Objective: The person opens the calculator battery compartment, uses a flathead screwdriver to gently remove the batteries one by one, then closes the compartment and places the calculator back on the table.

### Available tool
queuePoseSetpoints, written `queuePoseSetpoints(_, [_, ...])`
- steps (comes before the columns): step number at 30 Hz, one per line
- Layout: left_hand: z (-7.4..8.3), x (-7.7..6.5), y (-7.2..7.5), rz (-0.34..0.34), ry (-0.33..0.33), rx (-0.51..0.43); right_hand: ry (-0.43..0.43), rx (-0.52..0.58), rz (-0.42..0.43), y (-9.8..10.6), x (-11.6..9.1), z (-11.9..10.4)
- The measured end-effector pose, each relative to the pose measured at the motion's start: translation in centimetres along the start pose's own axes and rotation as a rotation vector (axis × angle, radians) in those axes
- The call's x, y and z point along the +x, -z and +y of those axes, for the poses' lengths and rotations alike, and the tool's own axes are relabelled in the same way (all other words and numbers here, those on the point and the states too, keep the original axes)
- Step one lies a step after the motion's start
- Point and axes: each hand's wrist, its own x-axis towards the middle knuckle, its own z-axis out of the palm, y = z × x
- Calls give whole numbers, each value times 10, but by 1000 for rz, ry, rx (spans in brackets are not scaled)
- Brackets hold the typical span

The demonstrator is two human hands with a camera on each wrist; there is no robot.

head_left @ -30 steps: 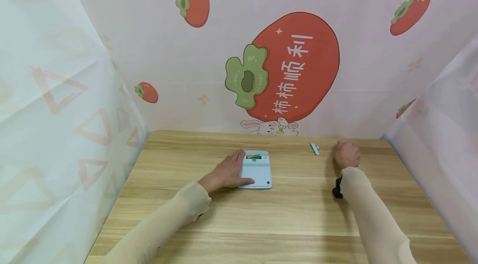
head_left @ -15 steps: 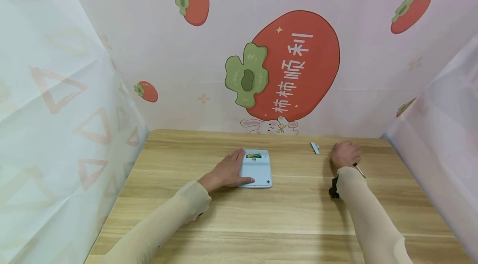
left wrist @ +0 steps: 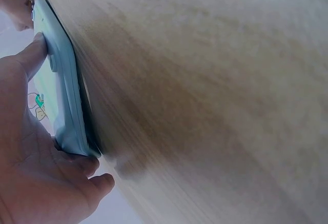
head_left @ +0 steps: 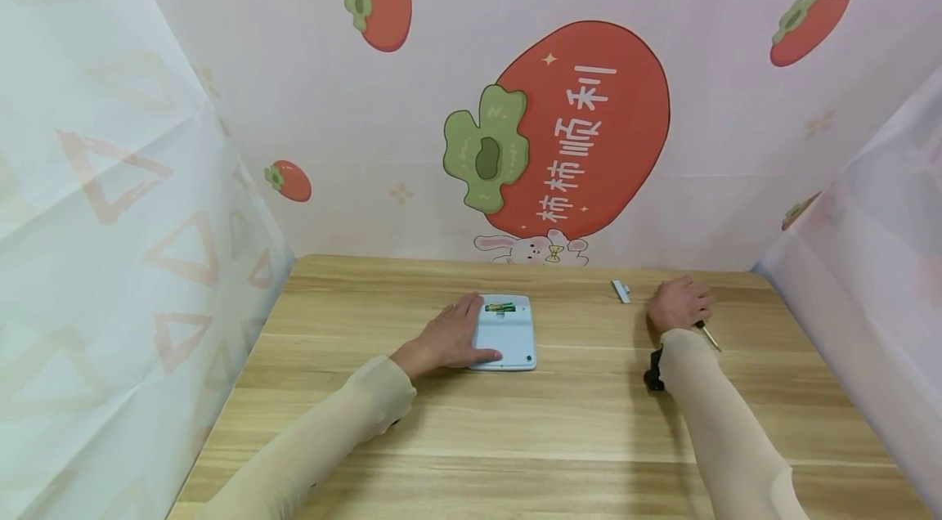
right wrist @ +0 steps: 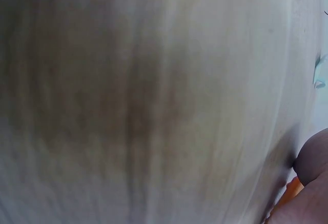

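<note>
A flat light blue device (head_left: 508, 344), shaped like a calculator lying back up, rests on the table; green batteries (head_left: 500, 307) show in its open compartment. My left hand (head_left: 452, 336) holds it along its left side. The left thumb (left wrist: 35, 55) lies on its back, and other fingers reach the edge at one end. My right hand (head_left: 677, 303) is low over the table at the far right, round the handle of a screwdriver (head_left: 708, 336) whose shaft points toward me. In the right wrist view a bit of orange handle (right wrist: 291, 189) shows beside the hand; the fingertips are hidden.
A small light blue battery cover (head_left: 621, 291) lies between the device and my right hand. The wooden table (head_left: 515, 430) ends at a patterned cloth wall (head_left: 353, 217) behind, with more cloth at both sides. A black strap piece (head_left: 653, 373) hangs at my right wrist.
My right hand has shifted slightly left and turned, and more of the screwdriver's shaft shows behind it. The left hand, the device and the cover have stayed in place.
</note>
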Motion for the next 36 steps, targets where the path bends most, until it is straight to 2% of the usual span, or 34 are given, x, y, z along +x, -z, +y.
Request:
queuePoseSetpoints(10, [1,-2,1,2,4,-1,9,-17,-32,3,-1,2])
queuePoseSetpoints(20, [0,-1,-1,1,5,0,70,-154,-68,5,-3,6])
queuePoseSetpoints(27, [0,1,-2,1,11,10,95,-169,-100,6,-5,5])
queuePoseSetpoints(36, [-1,0,-2,8,4,3,132,-191,-95,7,-9,5])
